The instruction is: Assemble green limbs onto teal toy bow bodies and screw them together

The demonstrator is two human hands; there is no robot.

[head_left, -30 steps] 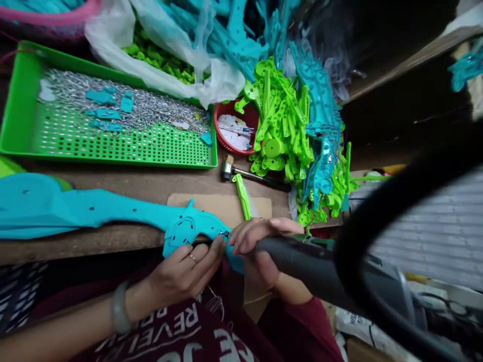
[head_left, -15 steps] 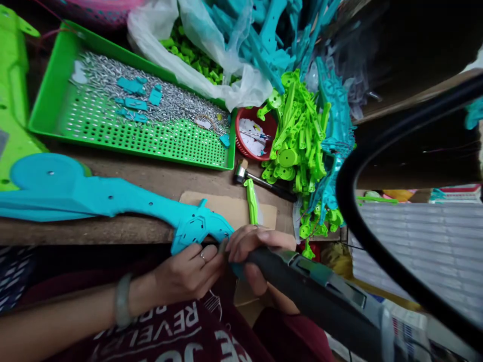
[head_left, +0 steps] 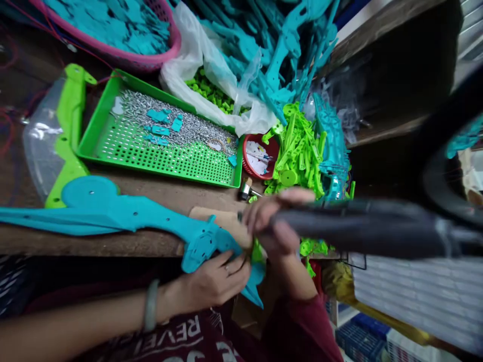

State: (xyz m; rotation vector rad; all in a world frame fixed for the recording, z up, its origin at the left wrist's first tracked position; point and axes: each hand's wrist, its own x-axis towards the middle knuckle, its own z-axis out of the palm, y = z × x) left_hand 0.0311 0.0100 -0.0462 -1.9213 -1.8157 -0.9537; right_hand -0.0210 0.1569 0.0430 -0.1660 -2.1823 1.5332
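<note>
A long blue plastic piece lies along the bench's front edge, its right end reaching over the edge. My left hand, with a ring and a bangle, has its fingers closed on that right end. In my right hand is a dark electric screwdriver, held nearly level and blurred by motion. Its tip is to the left, above a cardboard pad. Part of a green piece shows beneath my right hand.
A green tray of screws stands behind the blue piece. Beside it are a red basket, a hammer, piled green parts and a plastic bag. A pink basket stands at the back left.
The screwdriver has lifted off the blue piece and swung to nearly level with my right hand. My left hand has shifted slightly right and down. The view has moved, showing more of the pink basket.
</note>
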